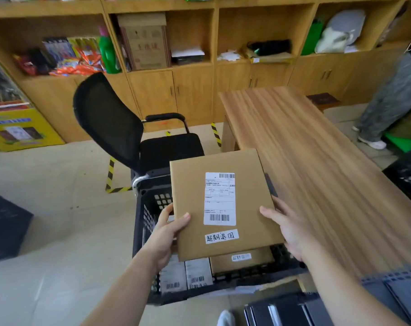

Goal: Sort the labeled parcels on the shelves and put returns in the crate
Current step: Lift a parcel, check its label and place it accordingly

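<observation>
The left hand (168,234) grips the near left edge of a flat cardboard parcel (223,203), thumb on top. The parcel hangs above the black crate (144,222), labels up. The right hand (285,228) clasps its right edge, beside the counter (317,161).

Bright, even light — soft blur, wide-angle warp at edges.

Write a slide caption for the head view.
The left hand and right hand hold a labeled cardboard parcel over the black crate, beside a wooden table.
</observation>
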